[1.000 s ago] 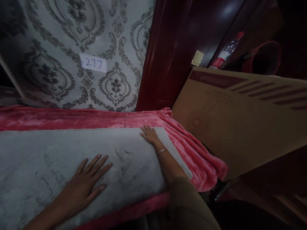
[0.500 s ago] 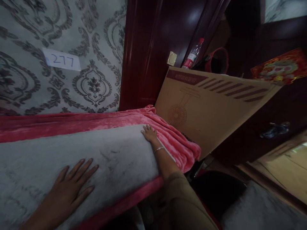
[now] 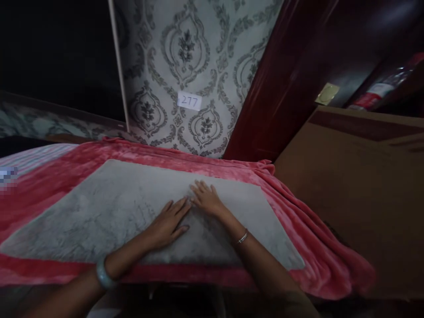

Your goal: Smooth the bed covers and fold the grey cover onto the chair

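Observation:
A grey, mottled mat point(image 3: 99, 212) lies flat over a pink plush blanket point(image 3: 62, 183). My left hand point(image 3: 170, 224) rests palm down near the mat's middle, fingers stretched out, with a pale bangle on that wrist. Just to its right, my right hand point(image 3: 207, 198) also lies flat on the mat, fingers apart, a thin silver bracelet on the wrist. The fingertips of both hands come close together; whether they touch I cannot tell. Neither hand holds anything.
A large cardboard box point(image 3: 331, 194) leans at the right, with a red-labelled plastic bottle point(image 3: 380, 90) behind its top edge. A paper marked 277 point(image 3: 189, 100) is on the patterned wall. A dark screen-like panel point(image 3: 59, 53) stands at upper left; striped cloth point(image 3: 43, 157) lies below it.
My view has swung left. My right hand has moved from the mat's far right corner in toward its middle, and my left hand now lies close beside it.

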Available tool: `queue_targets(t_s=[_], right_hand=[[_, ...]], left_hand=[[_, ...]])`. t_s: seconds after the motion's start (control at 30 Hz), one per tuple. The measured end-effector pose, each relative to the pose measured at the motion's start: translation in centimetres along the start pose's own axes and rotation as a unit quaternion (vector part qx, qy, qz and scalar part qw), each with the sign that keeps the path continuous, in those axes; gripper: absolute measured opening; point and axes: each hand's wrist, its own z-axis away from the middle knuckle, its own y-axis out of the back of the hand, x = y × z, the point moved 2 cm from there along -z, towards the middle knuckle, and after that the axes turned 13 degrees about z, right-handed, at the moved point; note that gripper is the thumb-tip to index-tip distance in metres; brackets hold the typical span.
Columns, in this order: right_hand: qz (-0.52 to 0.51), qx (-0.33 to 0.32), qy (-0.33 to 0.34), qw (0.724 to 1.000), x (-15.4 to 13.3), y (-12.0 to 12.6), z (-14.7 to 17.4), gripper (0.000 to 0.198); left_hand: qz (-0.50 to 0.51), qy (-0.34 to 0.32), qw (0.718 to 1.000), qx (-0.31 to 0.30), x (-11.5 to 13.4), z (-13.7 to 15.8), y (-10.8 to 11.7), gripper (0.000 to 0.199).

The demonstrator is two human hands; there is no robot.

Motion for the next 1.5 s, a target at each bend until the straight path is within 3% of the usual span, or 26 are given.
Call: queue_targets(t_s=[0.1,0.2,0.3,0.43,0.5,0.7,0.87,1.07,1.33,1.5], right_hand=[[-0.013,0.007,0.076,0.997,-4.3,-0.2,-0.5,0.056],[-0.021,0.036,0.15,0.988,-6.9,-0.7,0.1,0.058],[-0.031,0.05,0.225,0.972,-8.7,-1.4,1.2,0.063],[-0.037,0.041,0.248,0.967,-9.3,-1.6,2.1,0.061],[-0.037,0.031,0.256,0.965,-9.2,-1.4,2.1,0.06],[-0.067,0.008,0.254,0.965,-8.8,-0.9,2.0,0.06],[-0.098,-0.002,0.262,0.96,-8.7,-1.2,1.9,0.06],[-0.084,0.005,0.265,0.961,-8.7,-2.7,1.5,0.06],[-0.069,0.022,0.263,0.962,-8.9,-3.3,1.5,0.06],[-0.053,0.003,0.252,0.966,-9.1,-2.9,1.5,0.06]], left_hand=[[0.014,0.042,0.998,0.032,-1.6,1.2,2.5,0.05],[0.04,0.08,0.992,0.084,-4.8,2.1,5.5,0.05],[0.053,0.093,0.993,0.058,-8.2,1.6,7.6,0.056],[0.022,0.106,0.989,-0.1,-11.4,-1.8,7.4,0.06],[-0.01,0.117,0.983,-0.142,-12.8,-3.8,6.9,0.062],[-0.062,0.162,0.982,-0.081,-17.8,-7.2,7.1,0.064],[-0.062,0.189,0.976,-0.089,-21.1,-8.0,8.0,0.065],[-0.08,0.244,0.964,-0.071,-20.5,-7.3,9.6,0.07],[-0.092,0.297,0.95,-0.037,-18.0,3.9,13.3,0.073],[-0.098,0.319,0.943,-0.025,-18.0,6.4,13.0,0.067]])
